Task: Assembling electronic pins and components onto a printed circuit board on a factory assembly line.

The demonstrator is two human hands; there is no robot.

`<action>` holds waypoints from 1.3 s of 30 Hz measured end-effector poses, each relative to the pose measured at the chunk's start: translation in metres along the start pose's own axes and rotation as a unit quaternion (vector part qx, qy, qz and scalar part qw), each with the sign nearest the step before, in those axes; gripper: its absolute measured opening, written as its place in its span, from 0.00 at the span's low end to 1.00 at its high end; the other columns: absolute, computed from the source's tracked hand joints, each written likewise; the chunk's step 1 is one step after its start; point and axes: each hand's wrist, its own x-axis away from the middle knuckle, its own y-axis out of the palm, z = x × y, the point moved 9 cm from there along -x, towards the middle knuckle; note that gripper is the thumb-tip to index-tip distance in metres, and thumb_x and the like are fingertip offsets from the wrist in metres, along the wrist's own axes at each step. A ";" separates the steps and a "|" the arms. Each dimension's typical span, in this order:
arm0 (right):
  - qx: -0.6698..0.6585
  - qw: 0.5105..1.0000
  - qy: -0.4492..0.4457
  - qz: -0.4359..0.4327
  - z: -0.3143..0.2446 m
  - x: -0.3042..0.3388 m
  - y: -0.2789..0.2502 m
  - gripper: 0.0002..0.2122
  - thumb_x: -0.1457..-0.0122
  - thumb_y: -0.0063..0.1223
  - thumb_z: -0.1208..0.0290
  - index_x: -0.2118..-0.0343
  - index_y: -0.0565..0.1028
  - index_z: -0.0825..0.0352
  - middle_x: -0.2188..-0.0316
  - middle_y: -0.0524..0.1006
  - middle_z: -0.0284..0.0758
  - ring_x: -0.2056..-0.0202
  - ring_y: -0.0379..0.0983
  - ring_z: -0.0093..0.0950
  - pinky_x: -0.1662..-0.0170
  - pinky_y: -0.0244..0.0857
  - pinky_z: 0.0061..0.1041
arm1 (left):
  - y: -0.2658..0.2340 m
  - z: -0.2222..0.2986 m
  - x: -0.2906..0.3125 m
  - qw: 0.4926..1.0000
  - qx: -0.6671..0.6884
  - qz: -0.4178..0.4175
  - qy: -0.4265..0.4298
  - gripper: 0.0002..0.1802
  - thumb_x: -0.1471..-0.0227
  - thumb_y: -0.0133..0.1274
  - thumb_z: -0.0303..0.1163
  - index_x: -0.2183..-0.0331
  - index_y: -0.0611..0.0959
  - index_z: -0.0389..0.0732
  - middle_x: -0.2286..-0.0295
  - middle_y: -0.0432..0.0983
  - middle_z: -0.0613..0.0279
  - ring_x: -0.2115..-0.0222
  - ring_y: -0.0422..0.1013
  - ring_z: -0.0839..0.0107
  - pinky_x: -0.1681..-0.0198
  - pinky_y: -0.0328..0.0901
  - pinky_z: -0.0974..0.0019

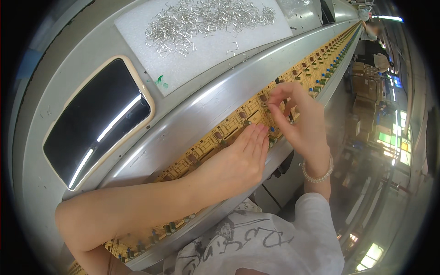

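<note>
A long row of yellow-brown circuit boards (197, 153) runs diagonally along a metal rail, fitted with green, blue and brown components. My left hand (245, 153) reaches across from the lower left, its fingers gathered and their tips down at a board beside a small blue component (273, 129). Whatever these fingertips hold is hidden. My right hand (302, 117), just to the right, is above the boards with thumb and forefinger pinched together. Anything between them is too small to make out. A beaded bracelet (317, 170) circles my right wrist.
Beyond the rail, a white foam sheet (169, 68) carries a heap of small bent metal wires (206, 20). Left of it lies a phone (98, 121) with a dark screen. Cardboard boxes (364, 87) stand at the right. Another person (371, 32) is at the far end.
</note>
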 end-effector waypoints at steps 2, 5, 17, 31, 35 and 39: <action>-0.027 0.999 0.043 0.009 0.003 -0.001 -0.001 0.04 0.52 0.55 0.83 0.73 0.77 0.68 0.73 0.76 0.33 0.71 0.74 0.28 0.71 0.67 0.23 | 0.000 0.000 0.002 1.000 0.001 -0.003 -0.001 0.26 0.44 0.45 0.40 0.56 0.76 0.24 0.55 0.73 0.43 0.50 0.68 0.56 0.42 0.58 0.55; 0.078 0.994 -0.063 -0.045 -0.004 -0.001 0.003 0.04 0.53 0.55 0.82 0.73 0.77 0.68 0.74 0.75 0.35 0.71 0.73 0.33 0.70 0.67 0.26 | 0.007 0.002 -0.003 1.000 0.005 0.016 0.010 0.26 0.44 0.45 0.41 0.56 0.76 0.24 0.55 0.73 0.44 0.50 0.68 0.56 0.42 0.57 0.55; 0.091 0.992 -0.065 -0.054 -0.020 -0.005 0.013 0.10 0.52 0.53 0.83 0.65 0.70 0.69 0.77 0.72 0.35 0.73 0.71 0.34 0.70 0.66 0.30 | 0.001 0.000 0.005 1.000 0.006 0.010 -0.013 0.26 0.43 0.44 0.39 0.56 0.76 0.24 0.55 0.73 0.44 0.50 0.69 0.56 0.42 0.57 0.55; 0.113 0.988 -0.041 -0.096 -0.030 -0.021 0.028 0.15 0.55 0.58 0.84 0.63 0.71 0.67 0.77 0.76 0.35 0.73 0.76 0.30 0.68 0.68 0.25 | -0.001 0.001 0.014 1.000 -0.002 0.012 -0.015 0.25 0.43 0.42 0.38 0.55 0.77 0.25 0.55 0.74 0.45 0.50 0.68 0.56 0.40 0.55 0.54; 0.127 0.989 -0.056 -0.058 -0.015 -0.007 0.026 0.08 0.54 0.55 0.81 0.70 0.71 0.68 0.78 0.74 0.37 0.74 0.72 0.37 0.72 0.66 0.33 | 0.010 0.002 0.007 1.000 0.009 0.021 -0.011 0.25 0.43 0.42 0.39 0.55 0.77 0.25 0.55 0.74 0.44 0.50 0.68 0.56 0.40 0.54 0.54; 0.203 0.974 -0.096 0.038 -0.021 0.002 0.019 0.07 0.54 0.57 0.81 0.71 0.73 0.65 0.77 0.75 0.32 0.73 0.71 0.30 0.69 0.62 0.29 | 0.007 -0.002 0.002 1.000 0.021 0.006 -0.012 0.26 0.43 0.44 0.40 0.55 0.76 0.25 0.56 0.74 0.44 0.50 0.68 0.55 0.40 0.53 0.54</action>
